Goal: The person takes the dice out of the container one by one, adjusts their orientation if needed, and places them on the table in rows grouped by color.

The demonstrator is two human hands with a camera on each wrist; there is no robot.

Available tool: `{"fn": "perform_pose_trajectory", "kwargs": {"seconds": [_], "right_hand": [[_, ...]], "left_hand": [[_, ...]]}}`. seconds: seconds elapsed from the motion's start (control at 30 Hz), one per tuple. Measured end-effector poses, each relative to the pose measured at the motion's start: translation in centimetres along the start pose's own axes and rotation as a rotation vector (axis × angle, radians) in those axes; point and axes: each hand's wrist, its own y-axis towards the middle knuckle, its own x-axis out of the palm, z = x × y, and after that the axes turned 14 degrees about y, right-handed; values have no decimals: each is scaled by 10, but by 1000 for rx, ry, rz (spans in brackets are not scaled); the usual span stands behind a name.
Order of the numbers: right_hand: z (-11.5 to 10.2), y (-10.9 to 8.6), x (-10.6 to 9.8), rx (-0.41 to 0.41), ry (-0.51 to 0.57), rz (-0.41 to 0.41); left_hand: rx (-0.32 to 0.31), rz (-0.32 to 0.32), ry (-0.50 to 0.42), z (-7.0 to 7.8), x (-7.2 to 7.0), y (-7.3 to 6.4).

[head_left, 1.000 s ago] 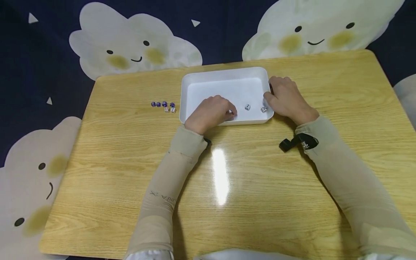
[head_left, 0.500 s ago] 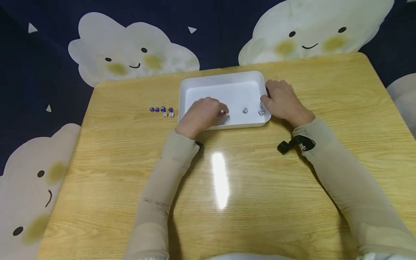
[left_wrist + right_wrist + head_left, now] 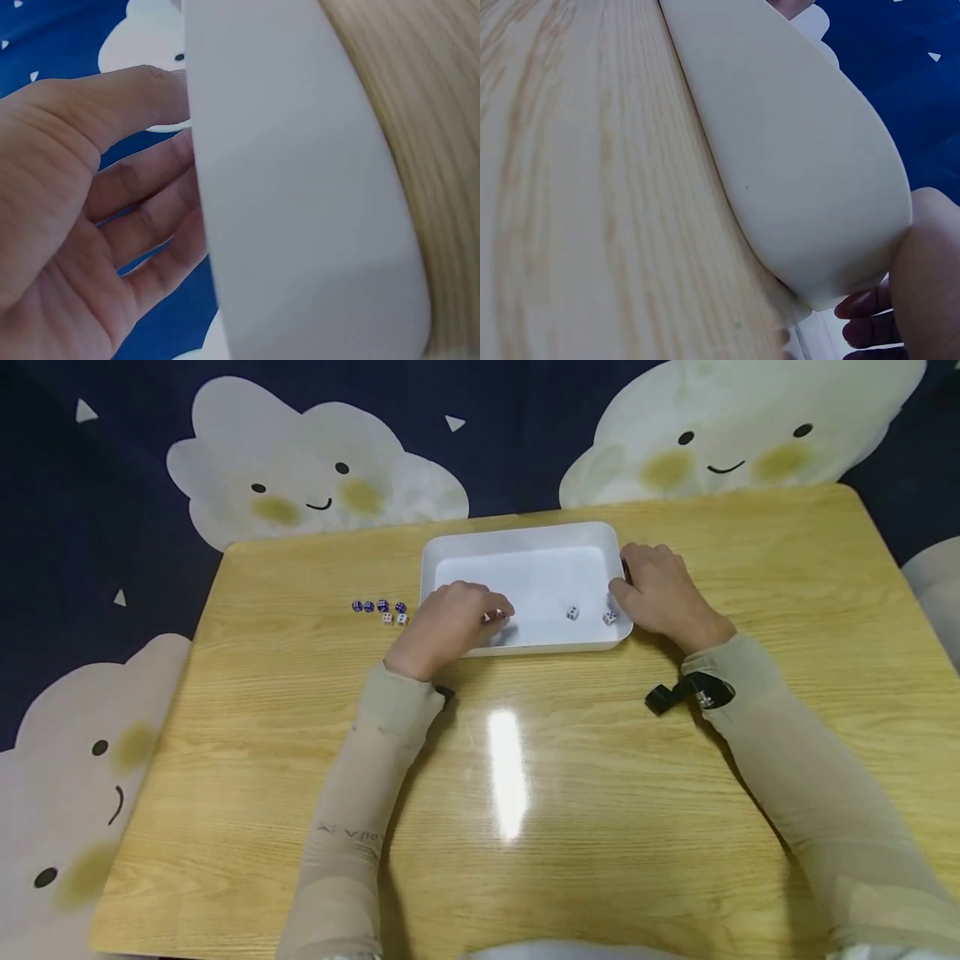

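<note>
My left hand (image 3: 455,620) reaches over the near wall of the white tray (image 3: 532,642) and pinches a small white die (image 3: 501,614) between thumb and fingertips, above the tray floor. In the left wrist view, the tray wall (image 3: 300,180) hides the fingertips and the die. At the tray's right end, my right hand (image 3: 666,589) grips the rim, thumb on the inner side. The right wrist view shows its fingers (image 3: 870,330) around the tray's outer corner. Two white dice lie inside the tray: one die (image 3: 572,612) right of the middle, another die (image 3: 610,617) by the right thumb.
Left of the tray, several blue dice (image 3: 382,606) stand in a row on the wooden table (image 3: 262,735). Two white dice (image 3: 387,619) sit just in front of them, close to the tray. A dark blue cloth with clouds (image 3: 510,435) hangs behind the table.
My left hand has moved left within the tray, carrying the white die off the tray's near middle. My right hand stays on the right rim.
</note>
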Motion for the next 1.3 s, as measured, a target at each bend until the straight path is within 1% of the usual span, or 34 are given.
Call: {"fn": "perform_pose_trajectory", "kwargs": {"seconds": [0.1,0.27,0.4,0.67,0.9,1.13,1.3], "right_hand": [[1,0,0,12,-1,-6],[0,0,0,5,-5,-4],[0,1,0,6,2,-2],[0,1,-1,5,7,-9],[0,1,-1,16,5,-14],[1,1,0,-14,4,-4],[0,0,0,-24,10,4]], "left_hand": [[-5,0,-12,-5,-1,-1],[-17,8,-45,-14,-4,-4],[-32,26,-35,-21,-7,-8],[-100,45,-42,-30,-14,-17],[-101,75,-39,-38,-13,-20],[-177,93,-22,-49,-16,-28],[-198,86,-29,-54,-17,-31]]}}
